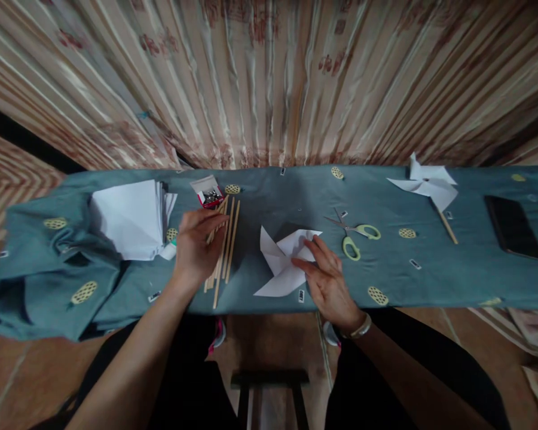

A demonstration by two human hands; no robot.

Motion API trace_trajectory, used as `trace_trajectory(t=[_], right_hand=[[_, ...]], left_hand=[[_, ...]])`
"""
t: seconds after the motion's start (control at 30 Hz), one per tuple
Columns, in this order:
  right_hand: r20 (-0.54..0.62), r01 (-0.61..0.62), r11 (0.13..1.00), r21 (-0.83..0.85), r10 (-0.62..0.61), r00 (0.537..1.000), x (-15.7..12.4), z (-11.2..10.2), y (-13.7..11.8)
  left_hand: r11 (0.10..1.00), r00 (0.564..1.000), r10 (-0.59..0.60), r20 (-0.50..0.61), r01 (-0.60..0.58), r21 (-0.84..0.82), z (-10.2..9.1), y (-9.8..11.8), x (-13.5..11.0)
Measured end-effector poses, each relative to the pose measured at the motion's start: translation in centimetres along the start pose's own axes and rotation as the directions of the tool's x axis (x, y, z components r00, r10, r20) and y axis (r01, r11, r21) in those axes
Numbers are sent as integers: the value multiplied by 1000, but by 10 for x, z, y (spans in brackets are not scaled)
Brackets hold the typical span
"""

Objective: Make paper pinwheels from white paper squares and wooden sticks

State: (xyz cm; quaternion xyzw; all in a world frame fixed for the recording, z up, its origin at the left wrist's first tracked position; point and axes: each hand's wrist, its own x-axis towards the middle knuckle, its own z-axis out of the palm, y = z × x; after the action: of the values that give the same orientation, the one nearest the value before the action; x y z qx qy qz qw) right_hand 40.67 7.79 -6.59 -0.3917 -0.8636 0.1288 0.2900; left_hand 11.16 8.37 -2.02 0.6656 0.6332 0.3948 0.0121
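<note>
My left hand (pixel 198 246) is closed over a row of thin wooden sticks (pixel 232 248), its fingertips pinched at one of them. The fingers hide part of the row. My right hand (pixel 327 278) grips a white paper pinwheel (pixel 283 273) with folded blades, thumb near its centre and fingers on the right blade. Just above the sticks sits a small open box (pixel 208 192) with shiny metal pins in it. Scissors (pixel 352 230) with light green handles lie spread to the right of the pinwheel.
A stack of white paper (pixel 130 221) lies at the left beside bunched cloth (pixel 49 269). Farther right are a finished pinwheel on a stick (pixel 430 182) and a dark phone (pixel 513 227). A patterned curtain (pixel 269 83) hangs behind the cloth-covered table (pixel 269 191).
</note>
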Motion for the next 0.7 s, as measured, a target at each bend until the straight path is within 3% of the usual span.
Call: trace_trajectory(t=[0.3,0.7], right_hand=[[40,-20,1000,-19,21,999,2,-3,-3],[31,-75,997,20,74,997,7,-6,-7]], left_hand=[[984,984,-169,-52,171,50,-22,-16,1],[999,1000,8,-2,-8,-32,4,3,-3]])
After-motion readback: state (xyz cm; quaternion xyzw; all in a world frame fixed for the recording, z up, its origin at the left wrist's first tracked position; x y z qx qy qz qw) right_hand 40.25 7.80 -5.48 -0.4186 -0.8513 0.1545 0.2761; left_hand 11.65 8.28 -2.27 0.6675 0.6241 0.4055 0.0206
